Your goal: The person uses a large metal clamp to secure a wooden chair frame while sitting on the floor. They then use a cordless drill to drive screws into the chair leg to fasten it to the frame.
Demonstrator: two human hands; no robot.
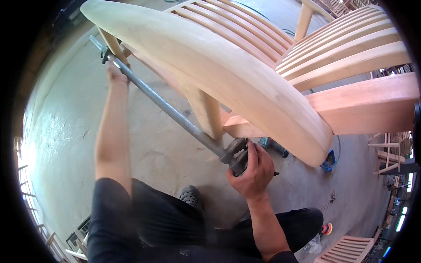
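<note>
right hand (253,171) fingers gripping pipe clamp (175,116) handle, left hand (116,74) fingers closed round its far end

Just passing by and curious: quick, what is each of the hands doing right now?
Left hand: closed around the grey clamp bar, at its far end.
Right hand: closed on the clamp head.

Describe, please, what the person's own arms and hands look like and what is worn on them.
Both forearms are bare from the wrist up; no sleeve shows on either. The left hand and the right hand wear no gloves, and no watch, ring or bracelet can be made out. Below them, the person's clothing is black.
</note>
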